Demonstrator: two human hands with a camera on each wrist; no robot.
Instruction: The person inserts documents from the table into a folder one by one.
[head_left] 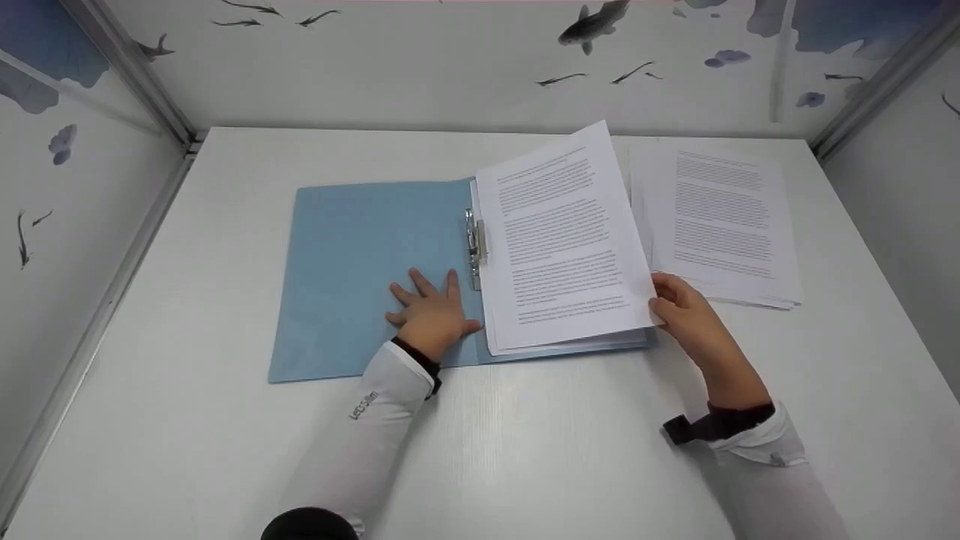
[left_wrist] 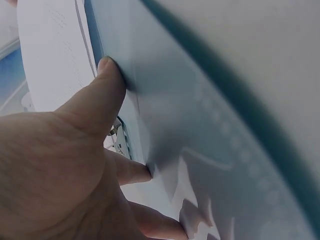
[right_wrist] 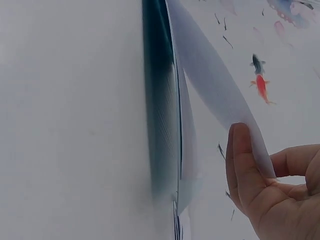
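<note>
A blue folder (head_left: 352,247) lies opened out on the table, with a metal clip (head_left: 475,244) along its middle fold. My left hand (head_left: 435,319) rests on the folder's left cover, fingers spread, its thumb beside the fold; the left wrist view shows the fingertips touching the glossy inner cover (left_wrist: 165,130). Between thumb and fingers, my right hand (head_left: 694,322) pinches the lower right corner of a printed sheet (head_left: 562,247). That sheet is lifted on its right side and bends upward in the right wrist view. More paper lies beneath it on the right cover.
A separate stack of printed sheets (head_left: 724,217) lies to the right of the folder, partly hidden by the lifted sheet. White panels (head_left: 420,67) with painted fish enclose the white table (head_left: 525,450) at the back and sides.
</note>
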